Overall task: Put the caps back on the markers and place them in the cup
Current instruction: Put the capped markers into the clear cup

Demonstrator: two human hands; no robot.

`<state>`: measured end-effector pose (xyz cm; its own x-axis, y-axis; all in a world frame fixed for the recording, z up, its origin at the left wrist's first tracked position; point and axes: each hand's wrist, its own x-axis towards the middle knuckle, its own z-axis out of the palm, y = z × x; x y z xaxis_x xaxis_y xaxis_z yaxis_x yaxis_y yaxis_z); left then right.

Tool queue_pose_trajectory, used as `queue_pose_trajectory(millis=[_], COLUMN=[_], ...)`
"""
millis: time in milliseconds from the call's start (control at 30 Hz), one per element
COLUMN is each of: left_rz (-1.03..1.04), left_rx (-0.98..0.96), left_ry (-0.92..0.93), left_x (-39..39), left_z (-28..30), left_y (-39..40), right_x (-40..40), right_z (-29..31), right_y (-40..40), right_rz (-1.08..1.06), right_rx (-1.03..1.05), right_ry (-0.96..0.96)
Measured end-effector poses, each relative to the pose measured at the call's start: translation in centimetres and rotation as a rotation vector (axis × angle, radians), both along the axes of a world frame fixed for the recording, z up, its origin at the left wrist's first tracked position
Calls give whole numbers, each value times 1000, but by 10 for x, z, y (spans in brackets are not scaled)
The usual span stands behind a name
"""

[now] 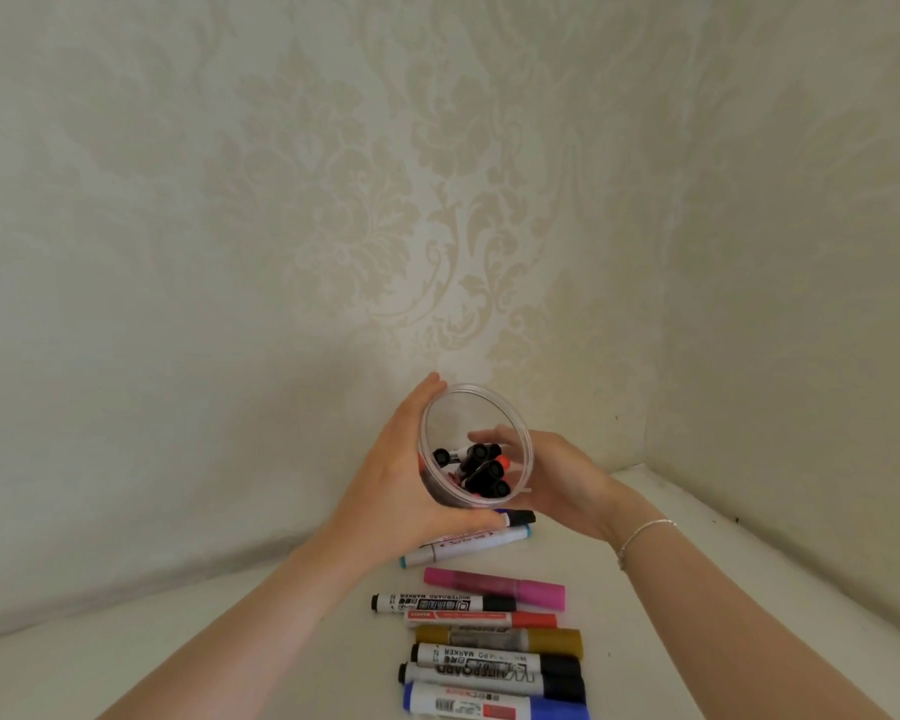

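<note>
1. Centrally, both hands – left hand, right hand – grasped the clear cup holding capped markers.
2. Below lay a marker row; the blue marker was cut off at bottom.

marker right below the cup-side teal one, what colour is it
Pink marker, clearest in the head view.

I see clear round plastic cup tilted toward me, black- and red-capped markers inside. On white table: capped pink fat marker, black whiteboard markers, blue marker, side by side.
</note>
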<state>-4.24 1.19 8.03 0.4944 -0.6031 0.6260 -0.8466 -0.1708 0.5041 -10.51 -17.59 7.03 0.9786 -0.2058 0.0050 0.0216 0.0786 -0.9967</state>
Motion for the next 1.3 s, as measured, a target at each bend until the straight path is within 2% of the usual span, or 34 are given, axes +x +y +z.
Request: queue_pose_trajectory(millis=[67, 133, 200, 267, 333, 433, 567, 667, 800, 900, 1067, 1167, 1300], left_rz=[-6, -24, -31, -34, -29, -73, -100, -92, -76, -64, -45, -49, -45], left_rx=[3, -28, -61, -89, -92, -81, -84, -86, -81, -76, -145, -165, -141], left_ry=[13, -9, -35, -76, -113, -153, -170, -178, -157, -145, -169, -165, -154], left_x=[0, -3, -6, -7, -6, -6, -6, -6, -6, -5, 2, 4, 3], left_z=[1, 0, -3, -6, -7, -7, -5, -5, -6, -8, -9, -9, -11], left_y=[2, 6, 11, 14, 15, 17, 19, 20, 21, 23, 24, 24, 22], right_x=[0, 0, 6, 22, 47, 83, 49, 32, 25, 19, 12, 7, 0], right_z=[-2, -4, -16, -39, -77, -126, -87, -71, -73, -71, -54, -36, -8], right_y=[-1, -1, -4, -7, -22, -50, -12, 0, -3, -4, -22, -33, -48], right_rz=[1, -72, -141, -77, -2, 3, 24, 57, 34, 52, 31, 20, -25], right_rx=[-4, -117, -457, -909, -1170, -1378, -1475, -1618, -1622, -1548, -1537, -1388, -1034], right_ry=[-38, -94, -76, 11, 76, 81, 122, 258, 304, 377, 540, 564, 498])
